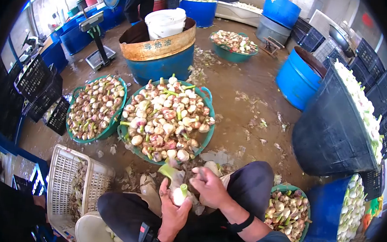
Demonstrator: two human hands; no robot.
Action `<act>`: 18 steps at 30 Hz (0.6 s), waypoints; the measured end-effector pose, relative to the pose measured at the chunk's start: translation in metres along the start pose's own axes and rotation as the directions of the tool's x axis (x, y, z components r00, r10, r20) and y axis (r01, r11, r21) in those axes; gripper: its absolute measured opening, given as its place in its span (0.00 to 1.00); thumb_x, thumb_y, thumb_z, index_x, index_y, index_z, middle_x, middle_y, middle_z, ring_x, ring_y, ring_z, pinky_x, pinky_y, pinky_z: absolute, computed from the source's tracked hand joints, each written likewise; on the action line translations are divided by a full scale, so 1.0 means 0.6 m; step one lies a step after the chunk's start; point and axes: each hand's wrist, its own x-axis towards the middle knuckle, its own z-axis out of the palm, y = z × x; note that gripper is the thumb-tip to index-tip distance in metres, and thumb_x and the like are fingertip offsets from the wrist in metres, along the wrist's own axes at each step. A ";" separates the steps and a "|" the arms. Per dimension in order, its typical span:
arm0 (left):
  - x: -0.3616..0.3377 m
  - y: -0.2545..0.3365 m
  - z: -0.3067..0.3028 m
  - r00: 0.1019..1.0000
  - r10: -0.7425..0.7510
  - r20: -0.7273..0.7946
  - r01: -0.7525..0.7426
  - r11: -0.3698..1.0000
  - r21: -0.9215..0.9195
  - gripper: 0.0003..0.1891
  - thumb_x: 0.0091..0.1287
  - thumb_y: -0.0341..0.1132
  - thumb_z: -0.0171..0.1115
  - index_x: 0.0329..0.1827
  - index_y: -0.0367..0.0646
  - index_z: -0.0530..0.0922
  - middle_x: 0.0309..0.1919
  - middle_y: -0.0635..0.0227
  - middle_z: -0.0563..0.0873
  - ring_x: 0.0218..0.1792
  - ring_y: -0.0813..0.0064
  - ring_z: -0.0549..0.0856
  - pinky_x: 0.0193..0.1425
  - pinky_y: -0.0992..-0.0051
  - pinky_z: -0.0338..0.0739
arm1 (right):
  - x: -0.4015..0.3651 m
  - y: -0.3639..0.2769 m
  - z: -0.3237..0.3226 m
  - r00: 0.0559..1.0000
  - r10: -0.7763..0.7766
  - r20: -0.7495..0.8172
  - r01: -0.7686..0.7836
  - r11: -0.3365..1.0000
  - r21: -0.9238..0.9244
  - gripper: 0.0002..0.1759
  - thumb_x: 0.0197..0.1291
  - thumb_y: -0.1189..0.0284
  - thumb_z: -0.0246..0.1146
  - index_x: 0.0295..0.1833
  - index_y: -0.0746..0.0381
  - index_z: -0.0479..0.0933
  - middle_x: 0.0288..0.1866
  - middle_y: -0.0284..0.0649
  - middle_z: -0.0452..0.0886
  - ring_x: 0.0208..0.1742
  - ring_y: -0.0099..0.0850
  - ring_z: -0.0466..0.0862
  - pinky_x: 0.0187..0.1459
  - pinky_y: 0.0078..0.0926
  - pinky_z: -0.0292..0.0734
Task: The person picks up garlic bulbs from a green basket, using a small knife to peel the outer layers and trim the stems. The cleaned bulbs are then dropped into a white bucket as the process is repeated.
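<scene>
Garlic bulb (180, 194) cupped in left hand (173, 212); right hand (209, 188) curled alongside.

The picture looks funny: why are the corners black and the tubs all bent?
Head view: the fisheye lens blackens the corners and bends the blue barrel at the edge; daylight glares upper left; the green basin of garlic is sharp; the garlic bulb in the left hand looks washed out.

A large green basin (207, 94) and a smaller basin (72, 99), both heaped with garlic, sit on a wet floor (249, 80) before a blue drum (161, 63) holding a white bucket (165, 22); a platform scale (96, 39), white crate (61, 179) and black bin (330, 129) stand nearby.
</scene>
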 end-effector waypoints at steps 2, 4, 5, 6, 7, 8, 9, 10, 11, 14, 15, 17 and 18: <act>0.008 -0.006 -0.007 0.998 0.066 -0.011 -0.063 0.980 0.189 0.40 0.57 0.24 0.65 0.71 0.34 0.52 0.57 0.51 0.71 0.59 0.65 0.72 0.61 0.67 0.69 | -0.018 -0.013 -0.017 0.981 -0.031 0.190 -0.006 0.982 0.190 0.28 0.60 0.61 0.66 0.57 0.69 0.69 0.31 0.29 0.72 0.36 0.15 0.72 0.35 0.17 0.68; 0.007 -0.025 -0.013 0.990 0.129 0.065 -0.144 0.926 0.350 0.42 0.56 0.25 0.66 0.72 0.33 0.51 0.61 0.44 0.67 0.65 0.58 0.67 0.67 0.62 0.64 | -0.031 -0.027 -0.008 0.968 -0.141 0.205 0.124 0.988 0.094 0.23 0.58 0.62 0.68 0.53 0.66 0.74 0.32 0.31 0.71 0.36 0.19 0.73 0.37 0.21 0.69; 0.006 -0.032 -0.014 0.976 0.164 0.140 -0.208 0.890 0.406 0.42 0.56 0.26 0.67 0.72 0.33 0.52 0.64 0.42 0.65 0.67 0.54 0.64 0.69 0.60 0.61 | -0.031 -0.031 -0.002 0.963 -0.202 0.180 0.213 0.976 -0.045 0.19 0.58 0.66 0.68 0.50 0.65 0.75 0.32 0.31 0.72 0.36 0.19 0.72 0.37 0.21 0.69; 0.006 -0.016 -0.008 0.950 0.196 0.243 -0.293 0.829 0.476 0.42 0.55 0.25 0.67 0.72 0.34 0.54 0.63 0.42 0.66 0.66 0.54 0.65 0.69 0.60 0.61 | -0.032 -0.039 0.003 0.951 -0.265 0.160 0.292 0.938 -0.185 0.15 0.58 0.69 0.68 0.47 0.63 0.76 0.32 0.30 0.72 0.36 0.18 0.72 0.38 0.20 0.69; 0.003 0.008 -0.002 0.919 0.252 0.304 -0.384 0.753 0.535 0.41 0.54 0.23 0.66 0.72 0.36 0.55 0.59 0.47 0.70 0.57 0.56 0.74 0.63 0.64 0.69 | -0.030 -0.059 0.005 0.936 -0.338 0.098 0.352 0.880 -0.318 0.11 0.56 0.69 0.70 0.39 0.63 0.77 0.33 0.33 0.74 0.38 0.21 0.74 0.41 0.23 0.71; 0.007 0.006 -0.007 0.944 0.150 0.295 -0.269 0.866 0.422 0.40 0.54 0.23 0.64 0.72 0.37 0.56 0.57 0.48 0.71 0.53 0.58 0.76 0.59 0.66 0.71 | -0.021 -0.032 0.000 0.916 -0.386 0.111 0.402 0.885 -0.236 0.11 0.57 0.70 0.69 0.39 0.62 0.75 0.33 0.33 0.74 0.37 0.22 0.75 0.41 0.24 0.72; 0.008 -0.005 -0.019 0.955 0.038 0.295 -0.130 0.945 0.300 0.39 0.54 0.22 0.63 0.71 0.37 0.57 0.55 0.50 0.72 0.48 0.59 0.77 0.56 0.67 0.73 | -0.022 -0.035 -0.006 0.938 -0.317 0.143 0.333 0.937 -0.103 0.09 0.58 0.71 0.68 0.39 0.62 0.75 0.34 0.32 0.75 0.38 0.22 0.74 0.42 0.24 0.71; 0.008 -0.014 -0.034 0.949 -0.077 0.306 0.024 0.985 0.171 0.38 0.54 0.21 0.62 0.71 0.38 0.58 0.53 0.51 0.73 0.44 0.60 0.79 0.53 0.68 0.75 | -0.022 -0.040 -0.014 0.952 -0.247 0.181 0.245 0.969 0.029 0.08 0.59 0.72 0.67 0.40 0.62 0.75 0.35 0.31 0.75 0.39 0.22 0.74 0.42 0.24 0.71; 0.012 -0.015 -0.055 0.928 -0.027 0.372 -0.107 0.937 0.333 0.34 0.54 0.19 0.58 0.69 0.39 0.63 0.47 0.55 0.75 0.37 0.65 0.79 0.46 0.73 0.76 | -0.019 -0.043 -0.027 0.942 -0.223 0.249 0.213 0.975 0.070 0.07 0.60 0.73 0.65 0.40 0.61 0.74 0.35 0.31 0.74 0.39 0.21 0.73 0.43 0.23 0.70; 0.023 0.033 -0.049 0.872 0.306 0.382 -0.486 0.635 0.601 0.16 0.57 0.19 0.56 0.50 0.37 0.77 0.38 0.54 0.81 0.36 0.60 0.83 0.39 0.68 0.78 | -0.013 -0.046 -0.042 0.909 -0.238 0.342 0.226 0.971 0.075 0.08 0.61 0.75 0.64 0.41 0.61 0.70 0.35 0.30 0.72 0.37 0.19 0.70 0.41 0.21 0.68; 0.022 0.034 -0.050 0.873 0.298 0.386 -0.487 0.590 0.644 0.15 0.57 0.19 0.56 0.48 0.37 0.78 0.37 0.54 0.82 0.36 0.58 0.83 0.39 0.65 0.78 | -0.009 -0.045 -0.045 0.913 -0.225 0.341 0.221 0.974 0.053 0.08 0.61 0.75 0.63 0.40 0.61 0.70 0.34 0.29 0.72 0.37 0.19 0.70 0.40 0.20 0.68; 0.023 0.036 -0.051 0.868 0.291 0.402 -0.496 0.492 0.715 0.12 0.58 0.20 0.56 0.45 0.38 0.78 0.35 0.53 0.82 0.35 0.54 0.82 0.39 0.61 0.78 | -0.005 -0.044 -0.046 0.939 -0.201 0.278 0.207 0.978 0.008 0.07 0.61 0.74 0.63 0.39 0.61 0.71 0.33 0.29 0.72 0.35 0.19 0.70 0.39 0.20 0.68; 0.023 0.034 -0.049 0.865 0.292 0.409 -0.502 0.480 0.719 0.11 0.58 0.21 0.56 0.44 0.37 0.78 0.35 0.53 0.81 0.35 0.53 0.82 0.39 0.61 0.78 | -0.003 -0.044 -0.044 0.959 -0.188 0.214 0.195 0.981 -0.014 0.07 0.61 0.73 0.64 0.38 0.62 0.72 0.31 0.29 0.73 0.34 0.19 0.71 0.38 0.20 0.69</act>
